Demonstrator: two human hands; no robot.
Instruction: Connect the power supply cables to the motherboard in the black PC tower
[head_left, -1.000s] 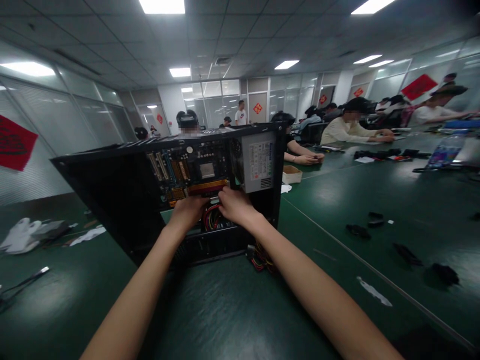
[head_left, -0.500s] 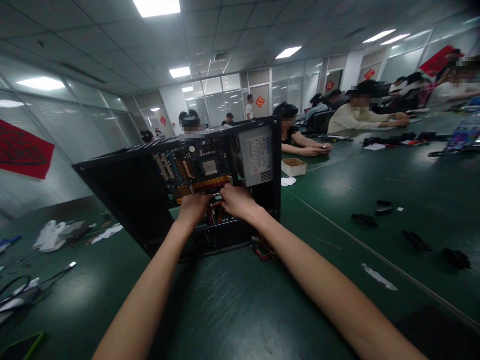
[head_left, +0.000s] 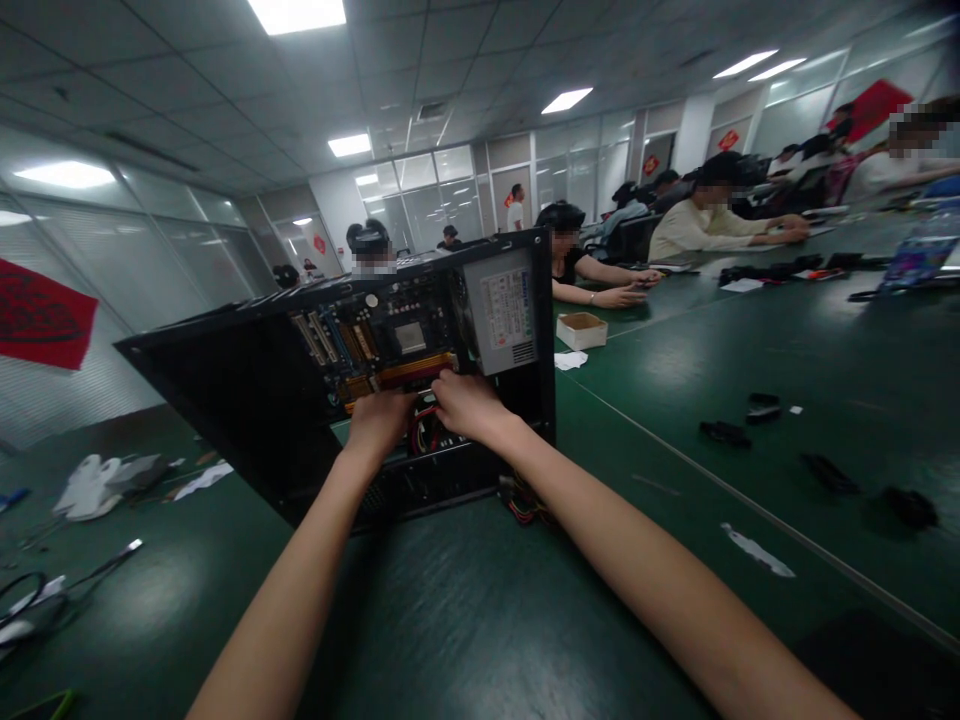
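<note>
The computer case, black and open-sided, stands on the green bench, coloured cables bunched at its near lower edge. The left hand and right hand reach inside it, just below the red and yellow slots of the motherboard. Each grip shows curled fingers (closed on what, if anything, I cannot tell; fingertips are indistinct). The power supply bears an illegible label. Beyond, the case screens most of a person.

Left hand and right hand (close together) reach into a computer case.
</note>
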